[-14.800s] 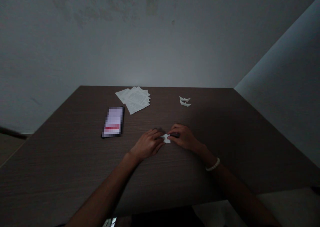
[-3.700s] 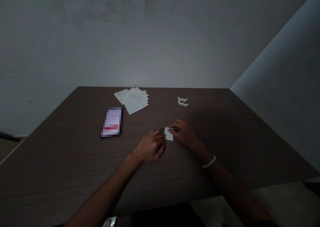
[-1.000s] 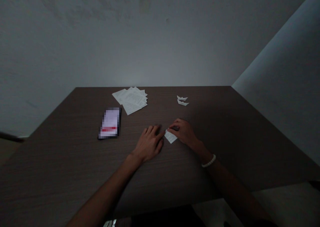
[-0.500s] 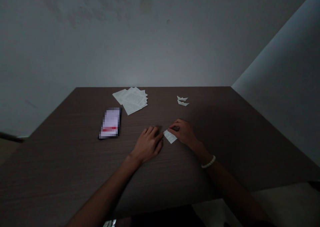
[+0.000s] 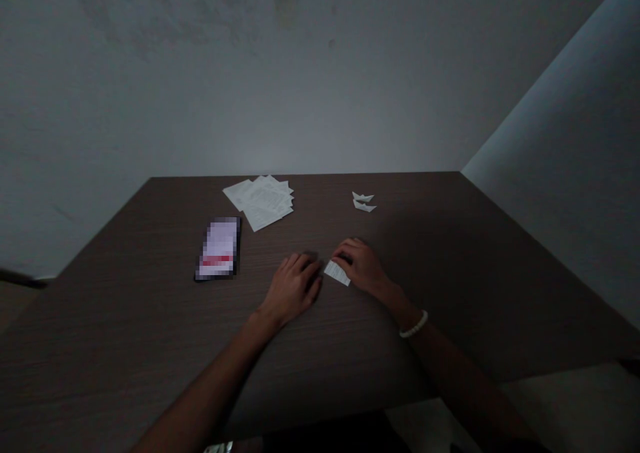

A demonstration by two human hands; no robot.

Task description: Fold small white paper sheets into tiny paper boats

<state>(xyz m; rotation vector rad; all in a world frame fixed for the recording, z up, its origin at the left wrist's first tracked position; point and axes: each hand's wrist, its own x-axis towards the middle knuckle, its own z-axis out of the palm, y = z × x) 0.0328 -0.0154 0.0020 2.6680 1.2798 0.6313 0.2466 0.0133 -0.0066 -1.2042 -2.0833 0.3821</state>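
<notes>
The left hand [image 5: 293,288] is resting open and empty just left of a white paper slip [image 5: 337,273], while the right hand [image 5: 361,266] is pressing the slip's right end, whether pinching it unclear. Farther off, a blurred phone [image 5: 217,248], a paper stack [image 5: 260,203] and 2 folded paper boats [image 5: 363,202] are lying on the surface [image 5: 425,200].

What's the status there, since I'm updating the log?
Right hand touching paper strip on table. Left hand flat beside it, apart. Folded paper boats farther off.
</notes>
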